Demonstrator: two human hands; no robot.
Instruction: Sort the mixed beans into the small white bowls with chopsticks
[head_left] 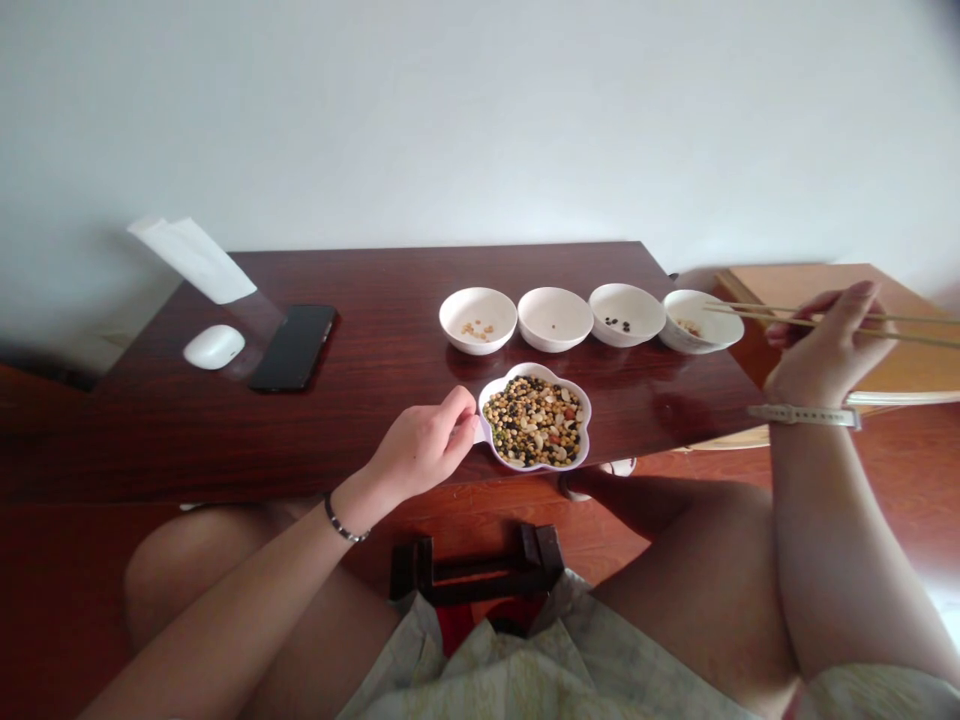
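My left hand grips the short handle of a flower-shaped bowl at the table's near edge. Mixed beans and nuts fill that bowl: black, yellow, pale and reddish ones. In my right hand is a pair of chopsticks, their tips over the rightmost white bowl, which holds some pale pieces. Whether the tips pinch anything is too small to tell. To its left, a white bowl has several black beans, another white bowl a single small bean, and the leftmost white bowl several yellowish beans.
On the left of the dark wooden table lie a black phone, a white rounded case and a folded white paper. A light wooden surface stands at the right, and a pale wall rises behind.
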